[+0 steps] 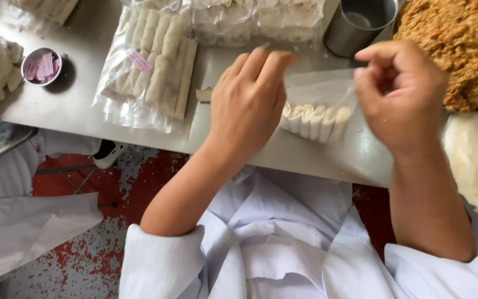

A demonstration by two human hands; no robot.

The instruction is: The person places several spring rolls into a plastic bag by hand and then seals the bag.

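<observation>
A clear plastic bag (319, 88) holding several pale spring rolls (315, 122) lies on the steel table (78, 99) in front of me. My left hand (248, 102) pinches the bag's open top at its left side. On the bag's right side my right hand (402, 91) grips the same top edge with curled fingers. The rolls sit in a row at the bottom of the bag, between my two hands.
A sealed bag of spring rolls (153, 63) lies to the left, more bags (250, 19) at the back. A small metal bowl of pink slips (41, 66) sits far left, a steel cup (358, 22) behind, orange-brown filling (463, 47) and white wrappers (477, 160) on the right.
</observation>
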